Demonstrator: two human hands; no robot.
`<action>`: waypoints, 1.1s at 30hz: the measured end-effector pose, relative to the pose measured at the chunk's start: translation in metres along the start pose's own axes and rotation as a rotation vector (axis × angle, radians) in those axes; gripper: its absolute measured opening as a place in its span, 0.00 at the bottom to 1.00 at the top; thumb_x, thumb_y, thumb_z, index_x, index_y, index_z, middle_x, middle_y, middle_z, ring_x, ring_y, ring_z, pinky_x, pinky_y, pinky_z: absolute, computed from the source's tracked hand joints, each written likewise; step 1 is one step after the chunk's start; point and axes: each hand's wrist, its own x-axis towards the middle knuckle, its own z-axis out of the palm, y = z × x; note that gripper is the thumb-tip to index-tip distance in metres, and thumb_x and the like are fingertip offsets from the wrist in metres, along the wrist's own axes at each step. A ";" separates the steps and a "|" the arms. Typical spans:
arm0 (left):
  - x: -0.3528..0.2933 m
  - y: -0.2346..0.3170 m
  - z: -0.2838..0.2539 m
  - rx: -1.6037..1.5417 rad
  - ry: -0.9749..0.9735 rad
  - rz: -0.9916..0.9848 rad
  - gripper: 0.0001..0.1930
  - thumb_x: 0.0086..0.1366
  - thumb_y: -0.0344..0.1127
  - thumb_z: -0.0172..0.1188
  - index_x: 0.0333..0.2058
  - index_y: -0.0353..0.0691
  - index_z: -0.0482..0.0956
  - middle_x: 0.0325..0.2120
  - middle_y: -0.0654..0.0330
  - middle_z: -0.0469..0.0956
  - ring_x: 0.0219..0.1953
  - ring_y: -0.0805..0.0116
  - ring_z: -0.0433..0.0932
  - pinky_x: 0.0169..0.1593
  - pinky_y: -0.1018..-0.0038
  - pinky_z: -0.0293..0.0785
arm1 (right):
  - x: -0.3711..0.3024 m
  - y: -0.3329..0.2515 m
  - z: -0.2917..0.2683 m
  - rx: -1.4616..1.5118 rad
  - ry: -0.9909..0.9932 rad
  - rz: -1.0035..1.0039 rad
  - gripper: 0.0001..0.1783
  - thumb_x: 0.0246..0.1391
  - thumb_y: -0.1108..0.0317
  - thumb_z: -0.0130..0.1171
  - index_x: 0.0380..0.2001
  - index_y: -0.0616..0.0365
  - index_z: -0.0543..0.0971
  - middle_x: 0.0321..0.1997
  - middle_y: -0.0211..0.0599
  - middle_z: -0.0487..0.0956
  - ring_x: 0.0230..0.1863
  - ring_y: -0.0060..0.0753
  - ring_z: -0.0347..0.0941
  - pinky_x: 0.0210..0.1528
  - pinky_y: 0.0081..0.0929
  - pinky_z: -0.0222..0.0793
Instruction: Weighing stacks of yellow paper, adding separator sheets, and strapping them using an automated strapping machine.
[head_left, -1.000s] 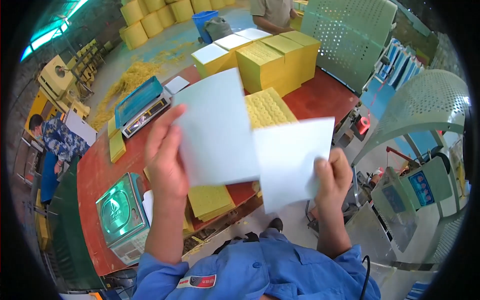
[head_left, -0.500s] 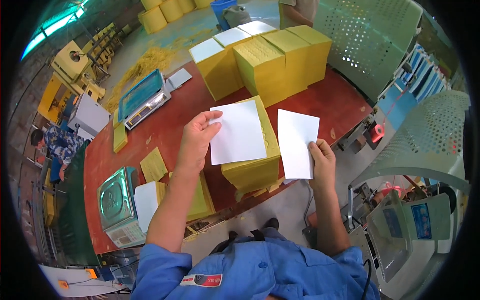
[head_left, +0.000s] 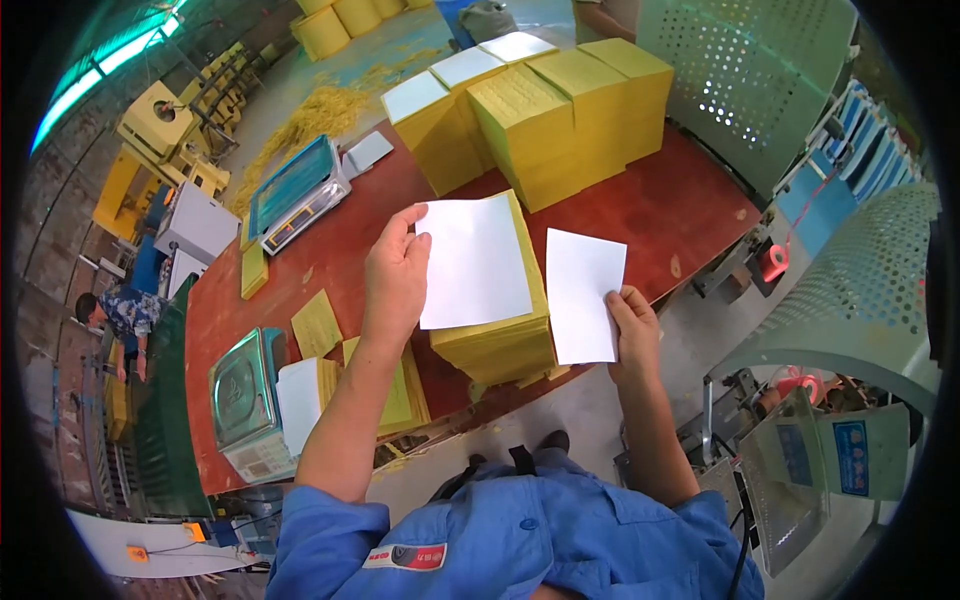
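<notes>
My left hand (head_left: 397,272) pinches the left edge of a white sheet of paper (head_left: 474,265) between thumb and fingers. This sheet covers most of the top of a tall stack of yellow paper (head_left: 492,350) near the table's front edge. To its right, my right hand (head_left: 636,330) grips a second white sheet (head_left: 584,296) by its right edge. That sheet is held upright and tilted, just beside the stack. Whether either white piece is one sheet or several, I cannot tell.
The red table (head_left: 690,200) carries tall yellow paper stacks (head_left: 570,120) at the back, some topped with white. A digital scale (head_left: 300,195) stands at the left, and a second scale (head_left: 245,385) near the front left. Perforated green guards (head_left: 830,290) flank the right. A person (head_left: 125,315) sits far left.
My head view has shifted slightly. The right-hand sheet has moved a little left and down toward the stack. The left-hand sheet lies further left over the stack top, still pinched.
</notes>
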 end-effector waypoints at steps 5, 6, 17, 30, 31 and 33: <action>-0.013 0.029 0.000 -0.098 0.075 0.076 0.17 0.69 0.24 0.54 0.56 0.31 0.69 0.29 0.60 0.81 0.31 0.81 0.74 0.37 0.80 0.71 | -0.003 -0.010 -0.002 0.094 -0.054 0.029 0.05 0.65 0.70 0.53 0.37 0.59 0.76 0.32 0.30 0.80 0.31 0.18 0.76 0.34 0.18 0.73; -0.015 0.027 -0.003 -0.093 0.085 0.078 0.17 0.69 0.24 0.54 0.56 0.31 0.69 0.29 0.60 0.81 0.31 0.81 0.74 0.37 0.80 0.71 | -0.005 -0.013 -0.002 0.166 -0.088 0.031 0.05 0.65 0.70 0.52 0.38 0.59 0.76 0.33 0.31 0.81 0.32 0.18 0.77 0.35 0.18 0.74; -0.052 0.035 -0.037 -0.189 0.120 0.055 0.10 0.66 0.31 0.64 0.27 0.37 0.73 0.18 0.75 0.64 0.23 0.86 0.58 0.25 0.82 0.54 | -0.063 -0.057 0.055 -0.072 -0.416 -0.256 0.13 0.64 0.70 0.52 0.49 0.65 0.74 0.51 0.44 0.79 0.49 0.31 0.77 0.53 0.30 0.73; -0.092 0.038 -0.096 -0.791 -0.323 -0.194 0.11 0.70 0.44 0.60 0.31 0.45 0.76 0.22 0.72 0.75 0.21 0.86 0.69 0.23 0.85 0.64 | -0.118 -0.018 0.148 -0.024 -0.341 -0.076 0.05 0.63 0.75 0.55 0.41 0.62 0.77 0.40 0.31 0.81 0.41 0.20 0.75 0.48 0.21 0.69; -0.095 0.034 -0.101 -0.871 -0.362 -0.222 0.11 0.70 0.45 0.60 0.32 0.46 0.75 0.23 0.72 0.75 0.22 0.86 0.69 0.24 0.85 0.64 | -0.122 -0.010 0.151 -0.007 -0.325 -0.019 0.06 0.63 0.74 0.53 0.41 0.62 0.77 0.41 0.32 0.81 0.41 0.21 0.76 0.48 0.22 0.70; -0.094 0.027 -0.109 -0.952 -0.423 -0.271 0.12 0.70 0.47 0.59 0.33 0.46 0.75 0.24 0.73 0.75 0.23 0.85 0.70 0.25 0.84 0.65 | -0.127 0.001 0.161 0.031 -0.337 -0.002 0.06 0.64 0.73 0.53 0.41 0.62 0.77 0.42 0.33 0.82 0.41 0.21 0.76 0.48 0.22 0.70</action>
